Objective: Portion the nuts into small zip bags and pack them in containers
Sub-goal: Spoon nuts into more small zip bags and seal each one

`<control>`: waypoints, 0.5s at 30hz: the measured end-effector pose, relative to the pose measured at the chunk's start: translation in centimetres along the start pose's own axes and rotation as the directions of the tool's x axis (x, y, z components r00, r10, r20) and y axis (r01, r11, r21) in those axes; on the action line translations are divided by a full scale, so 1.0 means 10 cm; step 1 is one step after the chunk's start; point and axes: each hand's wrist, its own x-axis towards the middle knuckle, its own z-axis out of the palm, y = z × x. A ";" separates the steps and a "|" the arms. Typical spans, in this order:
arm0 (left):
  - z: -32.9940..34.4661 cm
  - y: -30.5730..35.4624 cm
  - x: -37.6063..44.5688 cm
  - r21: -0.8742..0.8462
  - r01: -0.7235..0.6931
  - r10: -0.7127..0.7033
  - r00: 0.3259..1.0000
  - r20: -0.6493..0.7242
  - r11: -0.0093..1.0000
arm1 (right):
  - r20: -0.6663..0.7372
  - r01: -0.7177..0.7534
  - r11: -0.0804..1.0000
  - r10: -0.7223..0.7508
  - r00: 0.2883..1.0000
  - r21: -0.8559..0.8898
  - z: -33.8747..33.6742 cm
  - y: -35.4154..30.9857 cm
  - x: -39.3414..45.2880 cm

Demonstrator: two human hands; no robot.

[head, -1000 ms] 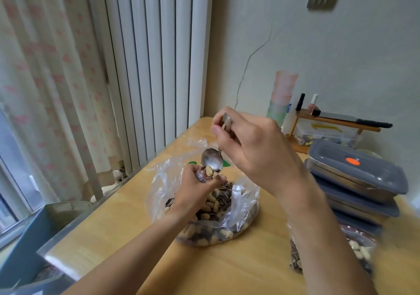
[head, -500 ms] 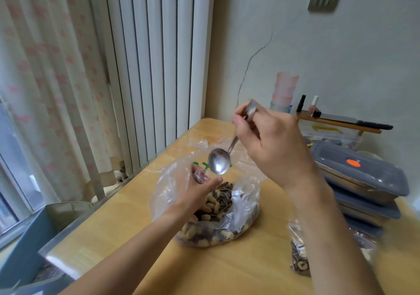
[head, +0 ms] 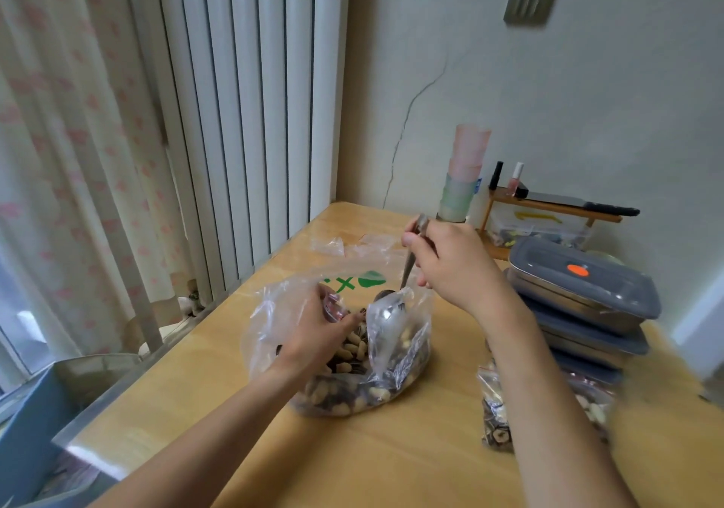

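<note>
A large clear plastic bag point(head: 395, 366) of mixed nuts and seeds lies open on the wooden table point(head: 391, 460). Inside its mouth, my left hand point(head: 313, 331) grips a small zip bag point(head: 335, 308), mostly hidden by my fingers. My right hand point(head: 450, 268) holds a metal spoon point(head: 409, 268) by the handle; the bowl dips into the big bag behind a fold of plastic. To the right, filled small zip bags point(head: 497, 417) lie beside a stack of grey-lidded containers point(head: 580, 292).
A stack of pastel cups point(head: 464, 174) and a small wooden shelf point(head: 548, 210) with bottles and a knife stand against the back wall. A blue box point(head: 27, 429) sits off the table's left edge, beneath the curtain and vertical blinds.
The spoon tipped nuts at the small bag, lifted away empty, and has now gone down into the large bag. My left hand has sunk lower with the small bag.
</note>
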 end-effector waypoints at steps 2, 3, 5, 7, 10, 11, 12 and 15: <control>-0.03 0.02 0.03 0.013 0.009 -0.009 1.000 0.015 1.000 | -0.029 -0.006 1.000 0.005 1.000 -0.013 0.01 0.02 -0.04; -0.05 0.03 0.05 0.031 0.012 -0.013 1.000 0.027 0.999 | -0.037 -0.008 1.000 0.007 0.999 -0.016 0.01 0.02 -0.06; -0.08 0.05 0.06 0.099 0.006 -0.011 0.999 0.053 0.995 | -0.045 -0.009 1.000 0.008 0.999 -0.019 0.00 0.01 -0.11; -0.11 0.05 0.07 0.144 0.009 -0.021 0.996 0.084 0.989 | -0.047 0.006 1.000 -0.007 0.999 -0.031 -0.01 -0.01 -0.17; -0.15 0.06 0.05 0.135 0.039 -0.054 0.992 0.111 0.990 | -0.017 0.008 1.000 -0.008 1.000 0.012 0.01 -0.07 -0.26; -0.16 0.08 0.04 0.120 0.053 -0.066 0.992 0.108 0.991 | -0.012 0.008 0.999 -0.008 1.000 0.031 0.03 -0.08 -0.30; -0.17 0.08 0.05 0.107 0.059 -0.069 0.993 0.096 0.993 | -0.016 0.022 0.999 -0.021 1.000 0.040 0.05 -0.10 -0.33; -0.23 0.09 0.09 0.102 0.066 -0.071 0.997 0.044 0.993 | -0.024 0.036 0.997 -0.035 0.999 0.065 0.09 -0.14 -0.42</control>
